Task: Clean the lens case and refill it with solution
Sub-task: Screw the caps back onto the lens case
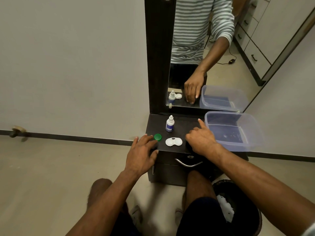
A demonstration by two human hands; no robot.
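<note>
1. One white lens case [173, 142], both wells uncapped, lies near the front edge of a dark cabinet top [185, 124].
2. One solution bottle [170, 124] stands upright behind it.
3. One green cap [157, 137] sits left of the case.
4. One clear plastic tub [233, 129] sits at the right.
5. The left hand [141, 155] is spread, fingertips touching the green cap, gripping nothing.
6. The right hand [202, 139] is loosely curled with its index finger pointing forward, holding nothing.

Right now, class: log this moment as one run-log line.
left hand: touching green cap | right hand: beside lens case, uncapped | solution bottle: upright, untouched
</note>
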